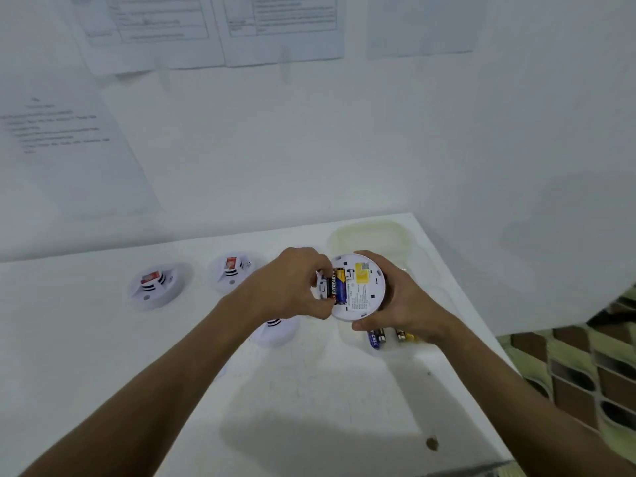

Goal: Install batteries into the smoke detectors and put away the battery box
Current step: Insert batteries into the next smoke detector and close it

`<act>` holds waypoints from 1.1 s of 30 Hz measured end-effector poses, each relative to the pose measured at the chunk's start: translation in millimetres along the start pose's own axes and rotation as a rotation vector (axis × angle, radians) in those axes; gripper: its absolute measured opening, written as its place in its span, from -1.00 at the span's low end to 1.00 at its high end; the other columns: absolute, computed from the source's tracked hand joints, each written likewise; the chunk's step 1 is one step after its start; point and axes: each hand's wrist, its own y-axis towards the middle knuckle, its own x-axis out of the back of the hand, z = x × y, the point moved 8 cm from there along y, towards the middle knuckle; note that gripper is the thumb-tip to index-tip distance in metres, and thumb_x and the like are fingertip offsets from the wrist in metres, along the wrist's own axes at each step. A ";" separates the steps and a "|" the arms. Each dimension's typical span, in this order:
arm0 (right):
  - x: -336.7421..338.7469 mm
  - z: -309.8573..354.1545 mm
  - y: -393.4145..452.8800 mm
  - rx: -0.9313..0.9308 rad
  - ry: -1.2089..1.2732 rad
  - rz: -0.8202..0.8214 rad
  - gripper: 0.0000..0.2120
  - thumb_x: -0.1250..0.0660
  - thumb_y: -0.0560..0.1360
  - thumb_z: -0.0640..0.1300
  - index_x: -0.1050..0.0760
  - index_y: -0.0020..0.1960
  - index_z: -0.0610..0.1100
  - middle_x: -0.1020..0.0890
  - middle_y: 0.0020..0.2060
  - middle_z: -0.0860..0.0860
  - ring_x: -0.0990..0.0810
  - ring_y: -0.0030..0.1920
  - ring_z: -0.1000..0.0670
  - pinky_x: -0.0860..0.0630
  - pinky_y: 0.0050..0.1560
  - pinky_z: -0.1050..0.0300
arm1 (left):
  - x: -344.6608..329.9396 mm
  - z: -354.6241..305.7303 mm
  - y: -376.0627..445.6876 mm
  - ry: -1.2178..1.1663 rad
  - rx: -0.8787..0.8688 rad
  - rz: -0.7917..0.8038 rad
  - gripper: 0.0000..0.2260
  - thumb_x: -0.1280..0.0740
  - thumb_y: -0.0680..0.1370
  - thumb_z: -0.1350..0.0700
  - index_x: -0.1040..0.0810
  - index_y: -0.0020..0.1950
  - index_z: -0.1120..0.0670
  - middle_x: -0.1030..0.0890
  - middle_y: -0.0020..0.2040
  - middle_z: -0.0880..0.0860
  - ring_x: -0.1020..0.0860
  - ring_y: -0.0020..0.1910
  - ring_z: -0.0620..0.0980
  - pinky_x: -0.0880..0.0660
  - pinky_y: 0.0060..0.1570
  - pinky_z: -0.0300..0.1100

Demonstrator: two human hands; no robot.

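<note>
My right hand (402, 301) holds a round white smoke detector (361, 290) above the table, its back with a yellow label facing me. My left hand (292, 284) pinches a black Eveready battery (333, 285) at the detector's battery bay, beside a blue battery (340, 286) seated there. Two more detectors lie at the back left, one (156, 285) further left and one (234, 271) nearer, each with a red tag. A third detector (275, 330) lies under my left wrist. The clear battery box (354, 335) with loose batteries (375, 339) sits below my right hand.
A translucent lid (368, 235) lies behind the held detector at the table's back right. The white table (309, 390) ends at the right along a diagonal edge, with patterned floor (585, 373) beyond. Printed sheets (213, 29) hang on the white wall.
</note>
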 end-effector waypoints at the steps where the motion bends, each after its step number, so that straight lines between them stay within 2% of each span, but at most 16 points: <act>1: 1.9 -1.5 -0.3 -0.003 -0.004 -0.001 -0.06 -0.64 0.17 -0.41 -0.33 0.43 0.02 -0.57 0.20 0.08 -0.56 0.23 0.01 -0.62 0.07 0.10 | -1.8 -1.1 1.8 0.002 -0.007 -0.002 -0.59 -0.54 0.32 0.02 -0.57 0.12 0.06 -0.59 -0.01 -0.01 -0.56 -0.08 -0.07 -0.58 -0.03 -0.08; 6: 4.8 -5.9 1.1 -0.005 -0.018 -0.003 -0.06 -0.64 0.18 -0.40 -0.33 0.41 0.05 -0.57 0.18 0.12 -0.56 0.22 0.06 -0.61 0.06 0.13 | -7.3 0.1 6.6 0.006 0.003 -0.006 -0.57 -0.54 0.29 -0.01 -0.55 0.11 0.03 -0.57 -0.04 -0.04 -0.54 -0.08 -0.09 -0.58 -0.05 -0.10; 13: -0.8 -9.9 9.1 0.011 -0.054 0.009 -0.08 -0.63 0.21 -0.39 -0.31 0.43 0.01 -0.56 0.21 0.09 -0.54 0.24 0.04 -0.59 0.15 0.12 | -9.8 3.5 8.9 0.109 0.009 0.039 -0.55 -0.53 0.31 -0.03 -0.49 0.13 0.02 -0.54 -0.02 -0.03 -0.49 -0.08 -0.08 -0.47 -0.14 -0.27; 18: -4.5 -11.5 12.8 0.017 -0.075 0.026 -0.09 -0.62 0.23 -0.40 -0.28 0.43 -0.01 -0.53 0.23 0.11 -0.53 0.24 0.10 -0.56 0.13 0.22 | -9.1 9.0 7.5 0.139 0.020 0.033 -0.62 -0.53 0.34 -0.04 -0.53 0.05 0.06 -0.56 -0.04 0.00 -0.49 -0.11 -0.06 -0.48 -0.12 -0.22; 21: -7.5 -10.6 14.7 0.026 -0.085 0.042 -0.09 -0.61 0.24 -0.40 -0.25 0.43 -0.02 -0.50 0.25 0.08 -0.52 0.24 0.14 -0.54 0.10 0.28 | -9.2 10.4 7.6 0.171 0.025 0.036 -0.65 -0.53 0.35 -0.05 -0.57 0.01 0.10 -0.57 -0.05 0.02 -0.50 -0.13 -0.07 -0.43 -0.20 -0.32; 26: -11.5 -10.2 17.9 0.022 -0.112 0.049 -0.09 -0.59 0.22 -0.24 -0.20 0.44 -0.01 -0.46 0.27 0.10 -0.49 0.24 0.17 -0.52 0.18 0.27 | -9.5 11.2 5.8 0.135 0.027 0.025 -0.57 -0.51 0.38 -0.04 -0.53 0.18 0.05 -0.58 0.05 -0.01 -0.48 -0.08 -0.10 -0.40 -0.16 -0.40; 29: -12.2 -9.2 18.1 0.021 -0.105 0.061 -0.07 -0.60 0.20 -0.23 -0.19 0.43 0.04 -0.45 0.27 0.10 -0.49 0.24 0.18 -0.52 0.17 0.27 | -10.5 11.2 3.9 0.123 0.029 0.022 -0.54 -0.51 0.39 -0.04 -0.51 0.23 0.02 -0.58 0.09 -0.02 -0.48 -0.07 -0.11 -0.39 -0.16 -0.42; 33: -13.7 -7.6 19.1 0.037 -0.103 0.046 -0.04 -0.62 0.18 -0.21 -0.19 0.45 0.00 -0.45 0.30 0.03 -0.49 0.28 0.07 -0.53 0.25 0.14 | -11.9 11.8 1.5 0.097 0.035 0.003 -0.49 -0.50 0.40 -0.03 -0.47 0.29 0.02 -0.57 0.11 -0.04 -0.46 -0.08 -0.12 -0.30 -0.22 -0.52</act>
